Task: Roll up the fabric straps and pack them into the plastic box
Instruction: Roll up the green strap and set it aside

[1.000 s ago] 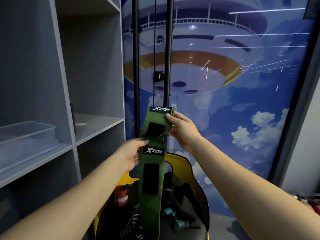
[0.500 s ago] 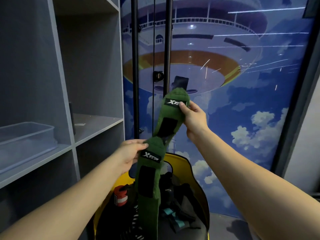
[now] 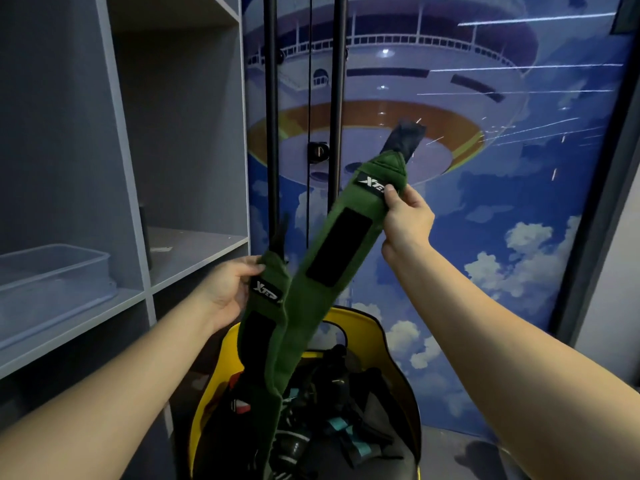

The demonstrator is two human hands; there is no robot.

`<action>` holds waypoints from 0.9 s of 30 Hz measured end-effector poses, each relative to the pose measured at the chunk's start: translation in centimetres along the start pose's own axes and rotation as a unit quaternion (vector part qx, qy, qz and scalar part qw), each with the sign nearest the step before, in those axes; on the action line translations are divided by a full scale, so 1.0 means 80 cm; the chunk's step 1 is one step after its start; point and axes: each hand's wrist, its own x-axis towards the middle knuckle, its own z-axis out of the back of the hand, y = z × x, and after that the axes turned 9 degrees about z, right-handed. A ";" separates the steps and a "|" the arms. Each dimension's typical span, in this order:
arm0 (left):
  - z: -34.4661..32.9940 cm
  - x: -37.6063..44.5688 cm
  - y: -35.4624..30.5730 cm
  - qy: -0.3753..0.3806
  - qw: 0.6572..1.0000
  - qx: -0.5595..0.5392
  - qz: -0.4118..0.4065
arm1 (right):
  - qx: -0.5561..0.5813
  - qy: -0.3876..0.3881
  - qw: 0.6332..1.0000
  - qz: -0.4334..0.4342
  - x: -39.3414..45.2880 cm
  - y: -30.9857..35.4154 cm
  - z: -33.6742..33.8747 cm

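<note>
Two green fabric straps with black patches and white logo tags hang in front of me. My right hand (image 3: 407, 223) pinches the top of one strap (image 3: 332, 265), held up and tilted to the right, with a dark tab sticking out above. The upper end of the other strap (image 3: 266, 327) is gripped by my left hand (image 3: 225, 292), lower and to the left. Both straps hang down into the bag below. A clear plastic box (image 3: 52, 282) sits on the grey shelf at the left, apart from both hands.
A yellow-rimmed bag (image 3: 391, 358) below holds several dark straps and gear. Grey shelving (image 3: 194, 251) stands on the left. Two black vertical poles (image 3: 272, 133) rise behind the straps, in front of a blue mural wall.
My right hand has lifted its strap end up and to the right, pulling the two straps apart. My left hand has stayed low, holding the other strap.
</note>
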 end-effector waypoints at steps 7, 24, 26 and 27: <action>0.014 0.017 0.006 -0.062 0.998 0.009 -0.010 | -0.042 0.054 0.996 -0.058 -0.007 -0.010 0.017; -0.037 0.017 -0.026 -0.209 0.951 0.193 -0.124 | -0.077 0.180 0.966 -0.167 -0.041 -0.010 0.039; -0.041 0.015 -0.034 -0.217 0.955 0.161 -0.121 | -0.071 0.201 0.961 -0.176 -0.050 -0.008 0.036; -0.043 0.013 -0.037 -0.223 0.956 0.151 -0.117 | -0.060 0.204 0.961 -0.176 -0.053 -0.008 0.034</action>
